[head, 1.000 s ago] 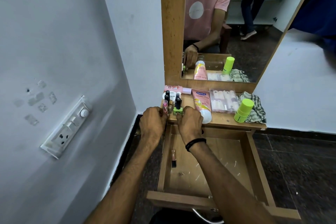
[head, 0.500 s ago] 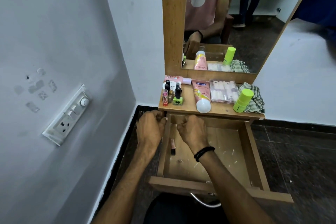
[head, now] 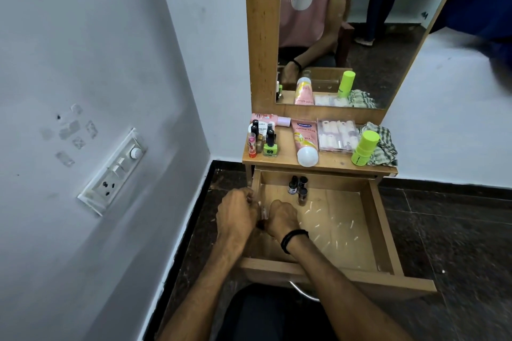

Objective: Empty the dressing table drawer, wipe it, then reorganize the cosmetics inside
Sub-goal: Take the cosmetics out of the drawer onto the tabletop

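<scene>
The wooden drawer (head: 385, 232) is pulled out under the dressing table top (head: 285, 159). Three small dark bottles (head: 299, 188) stand at its back left; pale flecks dot its floor. My left hand (head: 238, 209) and right hand (head: 282, 217) meet at the drawer's left wall, both closed around a small clear-capped cosmetic tube (head: 264, 212), mostly hidden by my fingers. On the top stand a cluster of nail polish bottles (head: 263, 141), a pink Vaseline tube (head: 304, 141), a clear box of false nails (head: 336, 135) and a lime-green stick (head: 364, 148).
A checked cloth (head: 385, 144) lies at the table's right end. A mirror (head: 346, 36) rises behind, showing a seated person in a pink shirt. A white wall with a switch panel (head: 116, 171) closes in on the left. Dark tiled floor surrounds the table.
My hands dropped from the nail polish cluster on the top down into the drawer, then to its left wall. Three small bottles now show at the drawer's back.
</scene>
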